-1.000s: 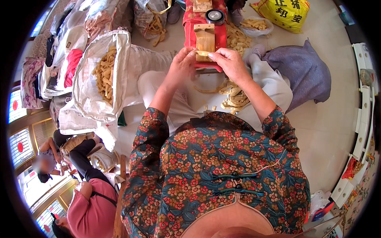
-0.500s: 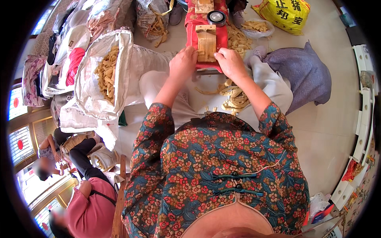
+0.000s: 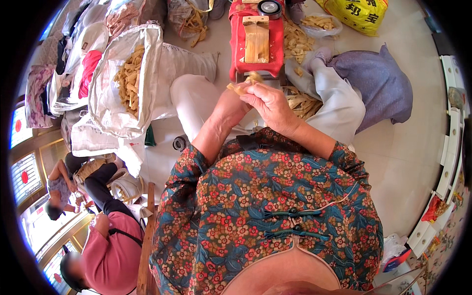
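My two hands meet just in front of the near end of a narrow bench. A curled, pale tan strip (image 3: pixel 239 88) sticks out from between their fingertips; one end of it is blurred. My right hand (image 3: pixel 273 105) pinches the strip between thumb and fingers. Close beside it, my left hand (image 3: pixel 231 109) is closed on the strip too, its fingers partly hidden by the right. Beyond them a grooved wooden block (image 3: pixel 256 42) rests on the red cloth (image 3: pixel 238 69) covering the bench.
A black-and-silver round container (image 3: pixel 269 8) stands past the block. Loose tan strips (image 3: pixel 302 105) lie right of the bench. An open white sack (image 3: pixel 101 105) of strips stands at left, a blue-grey cloth (image 3: pixel 373 86) covers something at right. People (image 3: pixel 115 250) sit at lower left.
Both hands have left the sides of the wooden block, drawn back toward me and come together, with a tan strip now between them. The view has shifted slightly.
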Demonstrator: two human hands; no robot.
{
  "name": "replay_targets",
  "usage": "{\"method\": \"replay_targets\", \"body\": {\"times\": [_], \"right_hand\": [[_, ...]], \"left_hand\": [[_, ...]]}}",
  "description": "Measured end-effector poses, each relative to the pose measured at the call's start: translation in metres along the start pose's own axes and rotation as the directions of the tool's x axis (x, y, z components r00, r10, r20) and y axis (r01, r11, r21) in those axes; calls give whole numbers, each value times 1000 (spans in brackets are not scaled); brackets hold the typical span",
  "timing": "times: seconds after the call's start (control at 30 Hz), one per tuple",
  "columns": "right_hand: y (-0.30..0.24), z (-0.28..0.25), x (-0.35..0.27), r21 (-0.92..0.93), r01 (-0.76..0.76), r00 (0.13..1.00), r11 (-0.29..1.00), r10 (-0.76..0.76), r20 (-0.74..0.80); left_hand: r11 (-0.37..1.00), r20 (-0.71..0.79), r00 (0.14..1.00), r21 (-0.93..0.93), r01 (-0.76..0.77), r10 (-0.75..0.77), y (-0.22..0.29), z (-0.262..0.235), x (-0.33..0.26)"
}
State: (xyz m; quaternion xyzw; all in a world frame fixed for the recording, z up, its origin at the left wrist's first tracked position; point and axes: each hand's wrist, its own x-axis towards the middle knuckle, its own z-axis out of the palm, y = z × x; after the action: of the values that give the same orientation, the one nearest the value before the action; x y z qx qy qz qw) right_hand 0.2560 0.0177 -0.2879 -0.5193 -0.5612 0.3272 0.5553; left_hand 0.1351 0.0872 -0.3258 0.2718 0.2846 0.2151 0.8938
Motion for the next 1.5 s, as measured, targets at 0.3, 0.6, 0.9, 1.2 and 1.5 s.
{"method": "replay_targets", "body": {"times": [0.3,0.6,0.9,1.2,1.5], "right_hand": [[5,-5,19,-261,176,970,949,-212,-116],[19,-1,21,759,-491,815,427,534,226],[-10,-20,13,-63,-79,992,995,85,91],[-3,-31,23,251,-166,986,954,154,66],[-15,-30,15,292,-394,919,871,372,132]], "left_hand": [[657,-20,998,753,-20,53,21,22,-10],[-180,362,573,919,-350,735,28,37,-24],[237,68,809,939,-250,584,35,29,-19],[842,-87,923,448,-300,375,31,38,-18],[670,-99,949,730,-134,298,41,38,-24]]}}
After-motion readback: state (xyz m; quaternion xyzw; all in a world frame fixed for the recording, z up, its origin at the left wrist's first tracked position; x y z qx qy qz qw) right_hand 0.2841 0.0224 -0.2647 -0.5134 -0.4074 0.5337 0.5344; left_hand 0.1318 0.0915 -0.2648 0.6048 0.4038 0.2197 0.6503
